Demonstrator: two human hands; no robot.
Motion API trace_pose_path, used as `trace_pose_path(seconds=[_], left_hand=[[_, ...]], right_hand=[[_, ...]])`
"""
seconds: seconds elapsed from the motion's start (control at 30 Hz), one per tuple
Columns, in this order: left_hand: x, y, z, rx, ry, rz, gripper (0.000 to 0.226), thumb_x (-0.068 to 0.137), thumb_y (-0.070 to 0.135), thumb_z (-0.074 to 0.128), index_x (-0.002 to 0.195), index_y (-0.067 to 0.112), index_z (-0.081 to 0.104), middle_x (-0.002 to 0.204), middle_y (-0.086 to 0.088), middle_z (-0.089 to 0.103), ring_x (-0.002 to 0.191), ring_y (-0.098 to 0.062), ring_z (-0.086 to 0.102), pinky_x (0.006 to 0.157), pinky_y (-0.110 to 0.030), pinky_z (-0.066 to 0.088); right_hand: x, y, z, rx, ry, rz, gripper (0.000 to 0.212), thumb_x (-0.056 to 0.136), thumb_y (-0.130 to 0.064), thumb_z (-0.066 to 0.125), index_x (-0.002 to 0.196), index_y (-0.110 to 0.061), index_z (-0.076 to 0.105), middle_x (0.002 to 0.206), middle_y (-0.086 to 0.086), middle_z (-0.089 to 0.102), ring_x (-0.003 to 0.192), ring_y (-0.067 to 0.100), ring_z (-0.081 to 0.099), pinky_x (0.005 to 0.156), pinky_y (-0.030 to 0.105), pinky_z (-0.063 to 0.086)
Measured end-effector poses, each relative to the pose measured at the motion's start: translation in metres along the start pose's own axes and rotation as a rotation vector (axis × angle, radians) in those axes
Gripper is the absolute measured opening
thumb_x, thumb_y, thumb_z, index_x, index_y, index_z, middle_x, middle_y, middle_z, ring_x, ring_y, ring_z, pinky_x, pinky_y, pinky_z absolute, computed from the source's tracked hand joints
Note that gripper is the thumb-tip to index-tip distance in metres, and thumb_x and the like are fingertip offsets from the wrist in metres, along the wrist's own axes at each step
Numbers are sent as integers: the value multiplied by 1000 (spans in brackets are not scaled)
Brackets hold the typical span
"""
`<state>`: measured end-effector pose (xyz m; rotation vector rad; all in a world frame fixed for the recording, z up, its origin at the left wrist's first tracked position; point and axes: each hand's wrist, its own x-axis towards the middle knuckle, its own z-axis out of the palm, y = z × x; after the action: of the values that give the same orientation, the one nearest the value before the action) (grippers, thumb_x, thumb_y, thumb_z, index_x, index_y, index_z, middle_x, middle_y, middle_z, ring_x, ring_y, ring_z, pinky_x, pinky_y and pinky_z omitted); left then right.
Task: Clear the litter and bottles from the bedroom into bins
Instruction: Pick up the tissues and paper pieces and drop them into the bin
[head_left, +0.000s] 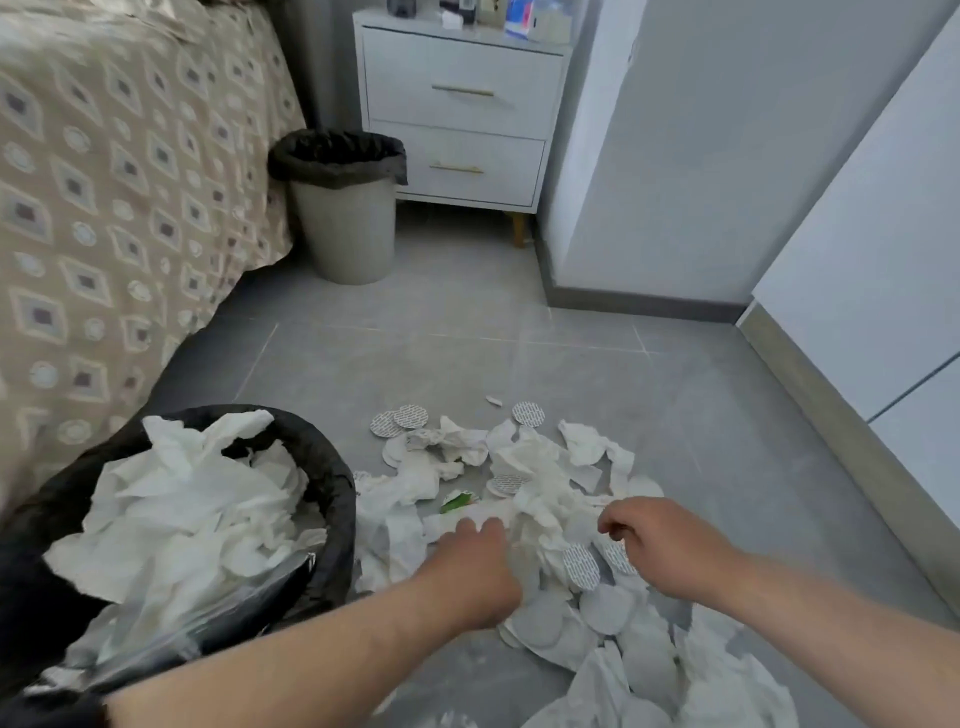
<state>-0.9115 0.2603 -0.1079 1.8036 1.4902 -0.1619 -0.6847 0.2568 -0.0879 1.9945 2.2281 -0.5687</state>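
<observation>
A heap of white crumpled tissues and round paper discs (540, 483) covers the grey floor in front of me. My left hand (475, 564) is down on the near left side of the heap, fingers curled into the tissues. My right hand (657, 540) hovers at the heap's right side with fingers bent, touching tissue and printed discs (582, 566). A green scrap (457, 501) lies among the paper. At the lower left stands a bin with a black liner (332, 467), piled high with white tissues.
A second bin (343, 208) with a black liner stands farther off between the patterned bed (104, 208) and a white two-drawer nightstand (457, 109). White cabinet doors (883, 234) and a skirting board run along the right. More tissue lies at the bottom right.
</observation>
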Motion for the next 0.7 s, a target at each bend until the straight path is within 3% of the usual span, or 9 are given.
trace_pose_path(seconds=[0.1,0.2,0.33,0.47,0.53,0.7], left_hand=[[18,-31,44,259,-41,-164,74,85,23,47,148,20,9,154,-17,5,142,-38,8,108,-56,29],[30,-50,50,513,-16,-151,83,91,17,48,151,21,-7,157,-18,-18,145,-41,-11,108,-65,20],[46,-61,46,648,-17,-196,99,87,11,59,150,24,-16,154,-21,-27,143,-44,-15,108,-65,18],[63,-66,39,637,-73,-276,137,66,34,84,145,26,-28,150,-20,-36,141,-46,-20,105,-67,20],[68,-68,36,625,-93,-304,144,60,41,87,144,28,-29,150,-17,-38,141,-45,-21,104,-68,21],[72,-82,36,555,-155,-281,139,62,41,86,148,26,-22,157,-14,-19,143,-47,-8,110,-60,28]], right_hand=[[-13,27,21,-72,-136,33,34,92,-16,38,114,-28,62,115,-7,64,107,15,58,87,30,47],[-22,44,32,-54,-200,68,37,94,-19,37,124,-27,57,126,-5,60,113,14,55,86,24,43],[-21,57,38,-28,-222,80,35,95,-21,40,126,-25,55,126,-3,59,113,14,54,86,23,41],[-8,56,42,-17,-191,60,38,91,-35,50,128,-26,52,127,-5,56,117,14,52,92,26,41],[4,48,45,-13,-139,-1,47,87,-42,54,131,-26,48,132,-3,51,123,17,48,98,30,41],[49,3,47,-41,-79,-167,88,79,-48,66,150,-32,15,159,2,9,145,26,14,112,41,31]])
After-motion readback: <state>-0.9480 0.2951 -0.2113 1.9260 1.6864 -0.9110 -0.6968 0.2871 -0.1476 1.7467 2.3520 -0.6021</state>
